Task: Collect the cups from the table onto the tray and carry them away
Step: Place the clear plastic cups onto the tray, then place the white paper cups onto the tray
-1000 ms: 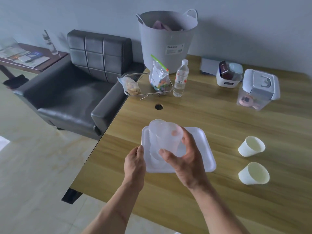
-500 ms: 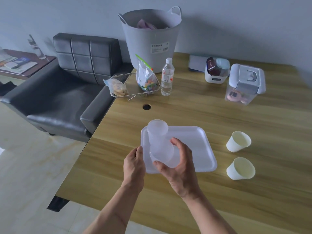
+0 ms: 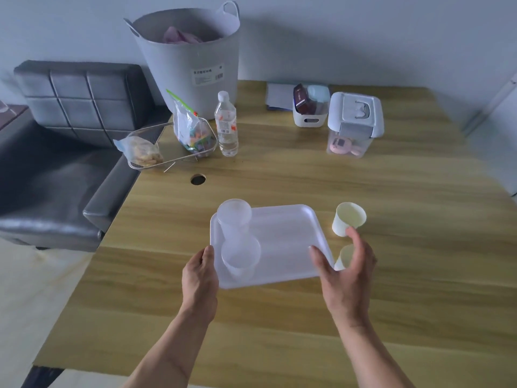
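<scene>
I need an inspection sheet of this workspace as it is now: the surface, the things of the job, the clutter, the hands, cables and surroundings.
Surface: wooden table with a round hole toward its far left part.
Job's things: white tray holds two clear cups and; two paper cups and stand on the table to its right, the nearer partly hidden.
Clutter: water bottle, wire basket with snack bags, grey tub, white caddy, lidded clear box.
Hands: left hand on the tray's left edge; right hand open, beside the nearer paper cup.
Cables: nothing seen.
Surroundings: dark armchair at left, pale wall behind.
</scene>
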